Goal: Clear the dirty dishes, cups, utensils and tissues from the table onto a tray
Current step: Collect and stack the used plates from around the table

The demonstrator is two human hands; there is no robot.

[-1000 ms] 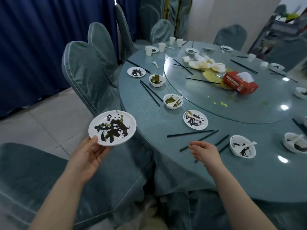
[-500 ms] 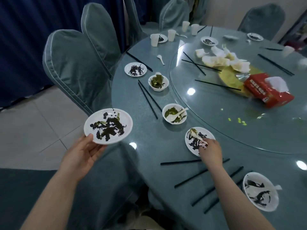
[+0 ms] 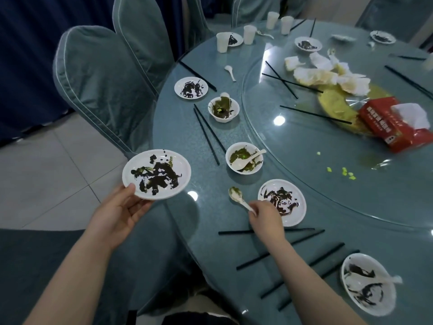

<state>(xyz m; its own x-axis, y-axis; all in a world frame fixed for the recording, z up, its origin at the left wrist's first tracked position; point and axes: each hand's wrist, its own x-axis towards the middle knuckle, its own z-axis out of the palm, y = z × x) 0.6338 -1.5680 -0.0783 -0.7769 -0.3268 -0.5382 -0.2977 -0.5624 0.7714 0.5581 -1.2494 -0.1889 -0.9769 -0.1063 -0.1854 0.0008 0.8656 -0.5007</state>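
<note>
My left hand [image 3: 120, 211] holds a white plate [image 3: 156, 174] smeared with dark sauce, out past the round table's edge [image 3: 173, 219]. My right hand [image 3: 266, 216] pinches the handle of a white soup spoon [image 3: 239, 198] with green residue, lifted just left of a second dirty plate [image 3: 282, 202]. Black chopsticks [image 3: 281, 250] lie scattered near my right wrist. A bowl with a spoon [image 3: 244, 157] and another green-stained bowl [image 3: 223, 109] sit further along the table. No tray is in view.
A glass turntable [image 3: 304, 146] carries crumpled tissues [image 3: 328, 76], a red tissue box [image 3: 396, 124] and chopsticks. Paper cups [image 3: 249, 34] and more dirty plates stand at the far side. Covered chairs [image 3: 100, 85] crowd the table's left; a dirty bowl [image 3: 367, 283] sits at the lower right.
My right hand reached the nearby dirty plate, took the spoon off it and lifted it to the left. The left hand kept holding its plate while my view moved closer.
</note>
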